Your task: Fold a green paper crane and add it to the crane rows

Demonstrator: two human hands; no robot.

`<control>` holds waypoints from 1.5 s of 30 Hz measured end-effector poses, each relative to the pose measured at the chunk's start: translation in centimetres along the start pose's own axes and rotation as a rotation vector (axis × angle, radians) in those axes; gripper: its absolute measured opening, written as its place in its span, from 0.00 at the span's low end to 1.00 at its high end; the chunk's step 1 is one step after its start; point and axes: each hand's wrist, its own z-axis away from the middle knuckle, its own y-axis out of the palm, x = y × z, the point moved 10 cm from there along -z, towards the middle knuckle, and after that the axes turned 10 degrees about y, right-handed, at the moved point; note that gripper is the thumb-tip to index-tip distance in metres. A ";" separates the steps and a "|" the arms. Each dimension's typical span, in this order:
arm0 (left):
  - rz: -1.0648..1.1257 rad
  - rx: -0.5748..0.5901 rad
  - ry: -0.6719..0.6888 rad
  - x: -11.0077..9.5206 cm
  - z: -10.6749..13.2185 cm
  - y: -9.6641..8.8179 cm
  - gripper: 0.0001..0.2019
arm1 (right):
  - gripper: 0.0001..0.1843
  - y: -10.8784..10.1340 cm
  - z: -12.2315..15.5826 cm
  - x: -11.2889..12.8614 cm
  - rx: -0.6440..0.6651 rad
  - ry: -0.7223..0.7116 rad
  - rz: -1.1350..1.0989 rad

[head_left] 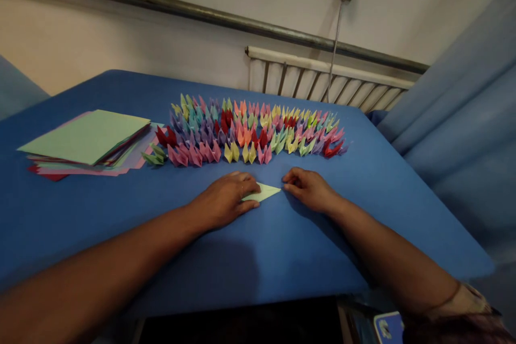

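A pale green folded paper lies on the table, its narrow point facing right. My left hand presses it down, the fingers over its left part and hiding that end. Just beyond the point is my right hand, fingers loosely curled with a small gap between thumb and forefinger, and nothing visible between them. Behind both hands stand many folded paper cranes in close rows, in pink, yellow, red, purple, green and blue.
A stack of coloured paper sheets, pale green on top, sits at the left of the blue table. Beyond the table are a radiator and a wall pipe. A blue curtain hangs at the right.
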 end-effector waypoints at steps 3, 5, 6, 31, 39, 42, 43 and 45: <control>0.033 -0.015 -0.076 0.8 0.1 0.0 0.13 | 0.08 -0.5 1.2 0.6 0.063 -0.131 0.012; 0.055 -0.017 -0.125 1.3 0.1 0.0 0.12 | 0.12 -0.3 2.4 1.8 0.137 -0.225 0.100; 0.061 -0.017 -0.144 1.5 0.1 0.0 0.11 | 0.14 -0.2 3.0 2.4 0.169 -0.265 0.136; -0.442 0.166 0.042 -1.7 -1.6 1.3 0.13 | 0.27 2.8 5.7 5.0 0.107 -0.192 0.674; -0.463 0.190 0.057 -1.9 -1.8 1.3 0.13 | 0.28 2.5 5.9 5.2 0.114 -0.213 0.690; -0.456 0.203 0.058 -1.8 -1.7 1.4 0.13 | 0.28 2.5 5.9 5.1 0.116 -0.212 0.685; -0.454 0.205 0.055 -1.8 -1.7 1.4 0.13 | 0.28 2.5 5.9 5.0 0.119 -0.213 0.684; -0.447 0.205 0.053 -1.8 -1.7 1.3 0.13 | 0.28 2.4 5.9 5.0 0.118 -0.213 0.682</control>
